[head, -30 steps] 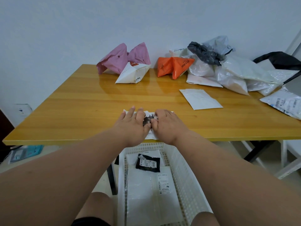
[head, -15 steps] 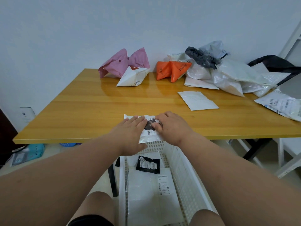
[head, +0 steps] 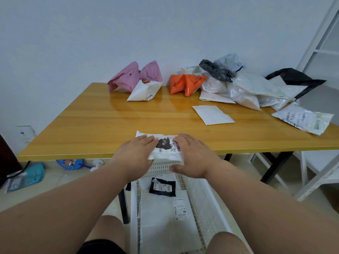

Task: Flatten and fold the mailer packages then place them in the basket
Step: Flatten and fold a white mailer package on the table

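Overhanging the table (head: 82, 129) edge, the folded mailer (head: 166, 149) is lying under flat left hand (head: 136, 154) and right hand (head: 190, 154); uneven pressure risks unfolding it short of the basket (head: 205, 195).

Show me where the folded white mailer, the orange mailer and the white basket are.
folded white mailer (head: 166, 150): head view, its printed label between the hands.
orange mailer (head: 185, 84): head view, its middle crease.
white basket (head: 207, 200): head view, its right slotted wall.

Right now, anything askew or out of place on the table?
Mostly no. The folded white mailer under the left hand and right hand overhangs the table front edge, above the basket. The unflattened mailers at the back are expected.
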`<state>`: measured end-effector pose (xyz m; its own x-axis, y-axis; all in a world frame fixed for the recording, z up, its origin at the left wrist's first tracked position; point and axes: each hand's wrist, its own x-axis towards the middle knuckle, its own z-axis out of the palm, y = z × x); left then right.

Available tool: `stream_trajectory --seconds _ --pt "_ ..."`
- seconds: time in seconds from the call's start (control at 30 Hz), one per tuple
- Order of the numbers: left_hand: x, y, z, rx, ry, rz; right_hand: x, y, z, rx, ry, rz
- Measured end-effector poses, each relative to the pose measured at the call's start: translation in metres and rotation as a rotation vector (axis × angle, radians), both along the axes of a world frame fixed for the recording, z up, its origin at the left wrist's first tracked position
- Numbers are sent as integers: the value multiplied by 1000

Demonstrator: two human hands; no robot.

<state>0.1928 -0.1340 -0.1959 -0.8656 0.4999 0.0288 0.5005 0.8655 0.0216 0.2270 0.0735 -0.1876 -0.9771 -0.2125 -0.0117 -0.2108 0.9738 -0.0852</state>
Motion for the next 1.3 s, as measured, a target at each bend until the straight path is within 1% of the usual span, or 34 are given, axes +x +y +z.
stream_trajectory --seconds 0.1,0.2,0.33,0.4,0.5,0.6,0.63,0.7,0.77,0.87,0.93,1.0,1.07,1.17,1.2,1.23,1.3 --pt "11 -6 4 -13 53 -23 8 3 2 -21 88 3" --pt "21 -10 6 -60 95 -67 21 2 8 12 150 17" --pt "34 -13 18 -82 98 -86 35 -2 18 -8 240 22" --pt "39 -15 27 -33 86 -67 39 -5 24 -64 260 -16" --pt "44 -20 36 108 64 -33 42 -9 34 -174 252 -84" --pt "50 -22 39 167 57 7 45 -9 41 -273 140 -124" --pt "51 -21 38 171 31 19 45 -8 42 -306 66 -132" --pt "51 -20 35 187 -82 34 48 -7 41 -348 -89 -150" --pt "49 -20 26 158 -214 50 51 -6 33 -297 -195 -167" --pt "47 -20 7 44 -362 73 54 -4 13 -184 -270 -181" --pt "46 -20 -7 -59 -400 75 56 -3 -2 -134 -302 -196" --pt "40 -18 -23 -111 -402 98 52 -1 -19 -95 -343 -203" --pt "35 -15 -38 -72 -420 121 45 2 -36 -133 -386 -224" --pt "22 -11 -61 146 -537 202 30 8 -62 -307 -386 -293" --pt "17 -11 -68 187 -554 220 24 10 -70 -347 -369 -314" --pt "12 -10 -75 195 -550 212 17 12 -77 -376 -357 -329" --pt "0 -8 -90 148 -537 167 4 15 -91 -394 -370 -334"
